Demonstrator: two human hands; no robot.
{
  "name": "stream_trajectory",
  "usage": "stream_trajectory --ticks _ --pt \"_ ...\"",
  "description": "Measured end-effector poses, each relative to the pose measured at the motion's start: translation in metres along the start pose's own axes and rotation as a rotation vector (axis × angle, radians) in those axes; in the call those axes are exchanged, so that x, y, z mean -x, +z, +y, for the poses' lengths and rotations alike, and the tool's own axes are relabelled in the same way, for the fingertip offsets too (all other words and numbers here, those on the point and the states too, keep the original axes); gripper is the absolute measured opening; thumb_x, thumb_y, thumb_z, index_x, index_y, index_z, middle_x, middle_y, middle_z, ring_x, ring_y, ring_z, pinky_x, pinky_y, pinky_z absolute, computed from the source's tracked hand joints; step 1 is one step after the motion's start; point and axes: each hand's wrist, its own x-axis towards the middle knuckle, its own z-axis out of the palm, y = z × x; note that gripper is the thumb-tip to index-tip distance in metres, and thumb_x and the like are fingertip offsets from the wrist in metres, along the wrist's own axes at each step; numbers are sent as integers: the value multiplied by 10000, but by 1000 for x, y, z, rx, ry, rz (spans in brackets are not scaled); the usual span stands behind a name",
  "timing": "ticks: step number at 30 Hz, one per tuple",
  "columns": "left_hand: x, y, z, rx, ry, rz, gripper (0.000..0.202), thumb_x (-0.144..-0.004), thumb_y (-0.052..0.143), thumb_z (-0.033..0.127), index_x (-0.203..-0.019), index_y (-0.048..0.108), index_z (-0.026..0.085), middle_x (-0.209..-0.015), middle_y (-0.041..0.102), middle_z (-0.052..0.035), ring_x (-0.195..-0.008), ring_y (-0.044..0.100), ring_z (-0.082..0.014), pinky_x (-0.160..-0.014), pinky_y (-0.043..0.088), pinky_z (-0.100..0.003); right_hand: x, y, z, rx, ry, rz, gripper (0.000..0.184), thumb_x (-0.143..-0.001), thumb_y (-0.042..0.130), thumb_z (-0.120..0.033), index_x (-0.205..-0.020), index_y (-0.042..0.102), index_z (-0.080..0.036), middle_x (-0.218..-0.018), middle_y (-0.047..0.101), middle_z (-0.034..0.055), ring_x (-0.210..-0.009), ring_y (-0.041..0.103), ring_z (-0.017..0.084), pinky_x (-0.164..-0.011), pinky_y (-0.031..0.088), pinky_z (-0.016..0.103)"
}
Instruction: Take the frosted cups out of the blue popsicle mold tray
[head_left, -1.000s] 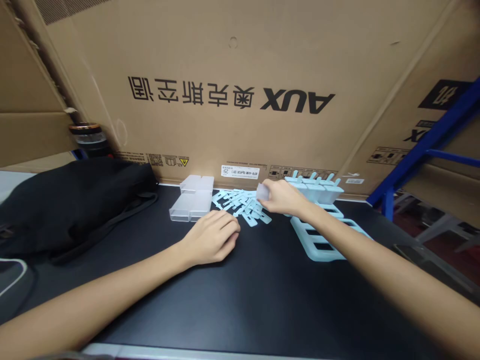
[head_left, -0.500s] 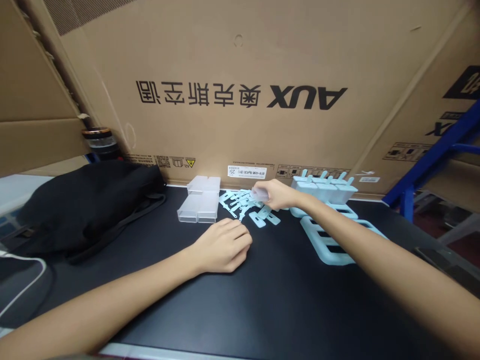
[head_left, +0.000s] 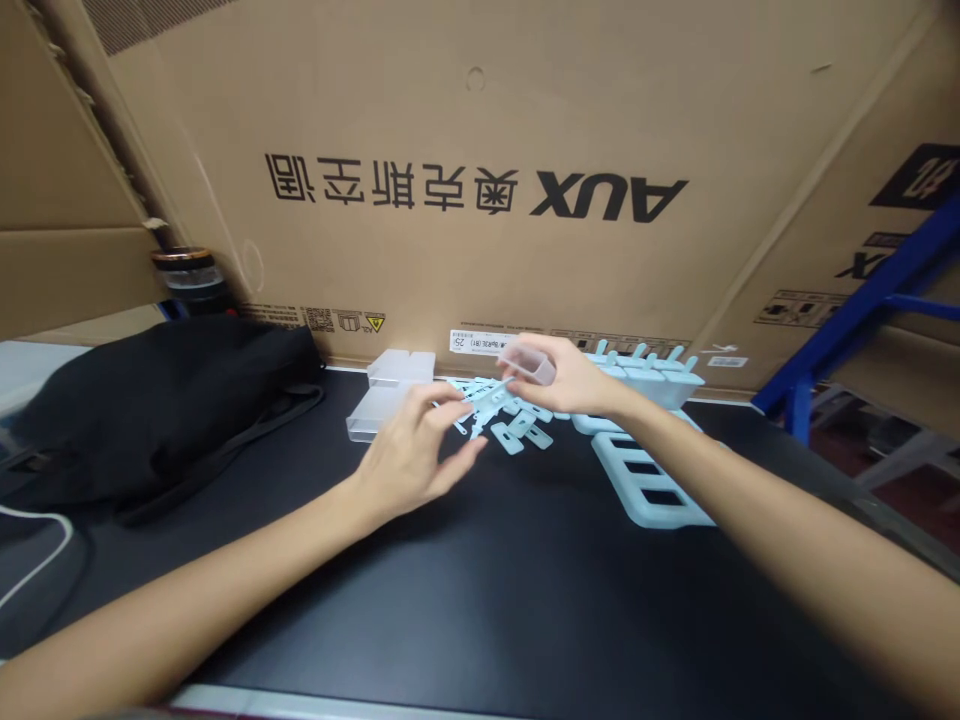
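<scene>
My right hand (head_left: 579,378) grips a clear plastic popsicle mould cup (head_left: 531,360), tilted with its opening showing, above the pile. A pale blue popsicle stick (head_left: 495,396) lies just below the cup; whether my fingers touch it I cannot tell. My left hand (head_left: 409,450) is open, thumb and fingers apart, to the left of that stick. Behind both hands spreads a heap of pale blue sticks. Several flat blue lids with slots (head_left: 517,432) lie in front of it. More clear mould cups (head_left: 401,366) stand at the left, partly covered by my left hand.
On the right are a pale blue slotted frame (head_left: 637,500) and filled-in moulds with upright sticks (head_left: 651,380). A black bag (head_left: 172,400) lies at left, with a dark jar (head_left: 193,280) behind. A big cardboard box (head_left: 465,260) walls off the black table's (head_left: 480,620) back.
My right hand has lifted the mould cup off the pile and turned it. My left hand has moved left and forward, opening from a loosely closed shape.
</scene>
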Motion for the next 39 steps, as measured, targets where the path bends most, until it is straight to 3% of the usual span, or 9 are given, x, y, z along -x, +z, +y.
stream_trajectory --ticks 4,11,15,19,24,27,32,35,39 --pt "-4 1 0 -52 -13 -96 313 -974 586 215 -1270 486 224 -1279 568 -130 -1029 663 -206 -795 594 -329 3 10 -20 34 -62 -129 218 -807 634 -315 -977 612 -179 -946 671 37 -823 600 158 -762 484 298" --pt "3 0 8 -113 124 -275 164 -954 565 245 -1102 587 175 -1193 657 -122 -1030 667 -256 -812 593 -384 -1 5 0 495 345 -74 268 -824 645 -357 -1020 573 -189 -891 676 58 -754 609 200 -645 423 298" --pt "-11 -17 -3 30 -94 -176 246 -981 582 279 -1207 569 183 -1177 663 -102 -1047 674 -216 -896 608 -372 6 9 -12 485 136 -51 304 -965 512 -468 -1129 522 -212 -1019 675 75 -882 628 224 -738 457 327" --pt "-29 -32 -11 231 -253 -158 481 -972 626 406 -1398 501 221 -1389 592 -106 -1082 695 -202 -854 652 -337 7 26 -38 571 -67 -51 325 -966 528 -315 -1273 451 -240 -1160 635 104 -1024 614 250 -817 466 358" --pt "-33 -52 -17 111 -13 -71 286 -993 599 277 -1273 659 263 -1358 661 -51 -1141 702 -212 -979 616 -371 -9 38 -51 710 -97 -33 262 -861 500 -91 -1110 460 -165 -1027 622 117 -922 599 246 -759 455 359" --pt "-32 -68 -25 3 84 -24 283 -934 695 254 -1210 696 318 -1217 738 11 -1055 740 -200 -918 645 -345 -18 36 -57 756 -168 -30 308 -827 452 -36 -1110 476 -155 -1057 617 133 -998 586 263 -810 472 386" --pt "-19 -92 -55 -164 167 81 447 -847 801 248 -1260 668 355 -1193 742 74 -948 760 -184 -814 679 -369 -10 16 -69 708 -211 133 519 -892 469 -153 -1402 375 -155 -1405 506 178 -1288 489 305 -965 488 451" --pt "4 -99 -79 -154 62 66 429 -845 803 270 -1247 677 352 -1209 734 75 -902 754 -168 -752 693 -366 14 -11 -55 673 -46 285 508 -932 496 -295 -1402 395 -130 -1335 557 189 -1216 554 307 -982 486 470" --pt "38 -97 -105 -41 -80 -48 313 -881 764 309 -1187 702 325 -1163 744 65 -812 741 -128 -708 698 -330 66 -58 -2 713 285 460 462 -895 540 -391 -1277 494 -135 -1160 636 176 -1043 617 290 -926 483 448"
